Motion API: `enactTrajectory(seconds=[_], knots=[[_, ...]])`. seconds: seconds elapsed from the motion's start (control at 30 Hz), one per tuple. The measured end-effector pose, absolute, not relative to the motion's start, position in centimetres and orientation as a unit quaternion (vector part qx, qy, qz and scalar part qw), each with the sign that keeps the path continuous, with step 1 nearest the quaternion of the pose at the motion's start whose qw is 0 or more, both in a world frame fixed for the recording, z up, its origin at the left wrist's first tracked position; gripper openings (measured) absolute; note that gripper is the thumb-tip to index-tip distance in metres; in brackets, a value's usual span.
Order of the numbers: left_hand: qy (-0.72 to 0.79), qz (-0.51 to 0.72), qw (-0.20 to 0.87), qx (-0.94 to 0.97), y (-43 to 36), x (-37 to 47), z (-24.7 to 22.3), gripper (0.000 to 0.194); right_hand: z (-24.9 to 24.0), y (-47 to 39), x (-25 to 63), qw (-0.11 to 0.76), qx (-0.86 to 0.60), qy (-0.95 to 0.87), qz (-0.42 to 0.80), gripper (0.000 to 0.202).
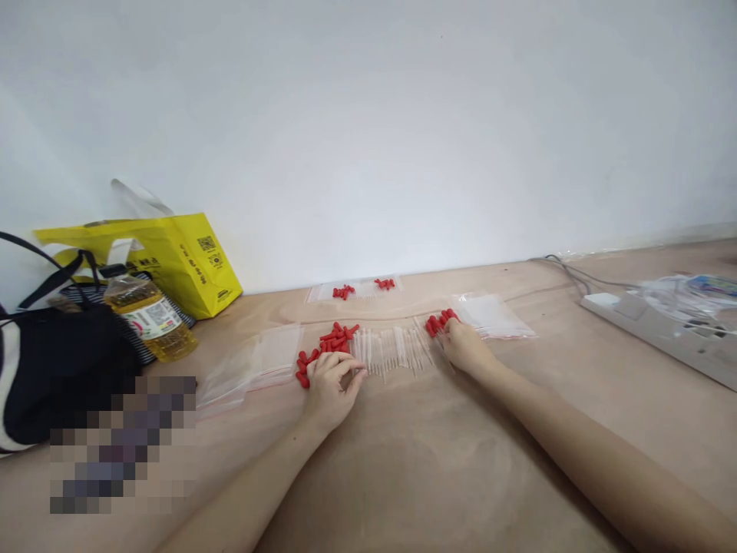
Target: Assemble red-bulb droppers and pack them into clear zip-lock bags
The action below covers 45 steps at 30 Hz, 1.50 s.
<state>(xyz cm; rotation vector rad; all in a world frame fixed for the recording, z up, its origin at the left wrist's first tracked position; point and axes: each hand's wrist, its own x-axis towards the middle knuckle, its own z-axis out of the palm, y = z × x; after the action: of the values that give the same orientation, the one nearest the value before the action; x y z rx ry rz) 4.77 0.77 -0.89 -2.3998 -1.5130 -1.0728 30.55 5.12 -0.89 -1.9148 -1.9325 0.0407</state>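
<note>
A row of thin clear tubes (391, 349) lies on the table (403, 461) between my hands. My left hand (332, 384) is at the left end of the row, thumb and index finger pinched at a tube's tip. Beside and behind it lies a pile of red rubber bulbs (337, 338). My right hand (464, 346) is at the right end, its fingers closed beside a smaller group of red bulbs (441, 319); what they grip is too small to tell.
Clear plastic bags lie left (265, 357) and right (495, 315). Behind is a flat bag with red bulbs (368, 288). An oil bottle (153, 319), yellow bag (178, 261) and black bag (69, 369) stand left. A power strip (645, 330) with cables is right.
</note>
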Motion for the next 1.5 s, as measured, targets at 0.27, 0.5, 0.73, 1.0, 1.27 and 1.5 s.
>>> enactTrajectory(seconds=[0.27,0.5,0.73,1.0,1.27,1.5], knots=[[-0.554,-0.354,0.115,-0.745,0.8,4.9,-0.6,0.005,-1.2,5.2,30.3,0.199,-0.69,-0.695,0.012,0.019],[-0.626,-0.302,0.136,-0.706,1.7,3.9,-0.1,0.017,0.3,3.8,28.2,0.17,-0.698,-0.694,-0.035,0.025],[-0.635,-0.27,0.112,-0.715,1.7,3.4,0.1,0.02,0.9,3.4,27.3,0.096,-0.722,-0.684,0.028,0.031],[-0.624,-0.318,0.165,-0.695,1.2,3.4,0.6,0.016,1.3,3.7,27.3,0.079,-0.728,-0.677,0.07,0.029],[-0.485,-0.482,0.027,-0.73,1.0,4.4,-0.4,0.014,1.5,4.2,27.3,0.064,-0.737,-0.662,0.119,0.032],[-0.448,-0.479,-0.123,-0.745,0.4,5.5,-1.3,0.01,1.5,4.2,27.3,0.072,-0.732,-0.669,0.11,0.03]])
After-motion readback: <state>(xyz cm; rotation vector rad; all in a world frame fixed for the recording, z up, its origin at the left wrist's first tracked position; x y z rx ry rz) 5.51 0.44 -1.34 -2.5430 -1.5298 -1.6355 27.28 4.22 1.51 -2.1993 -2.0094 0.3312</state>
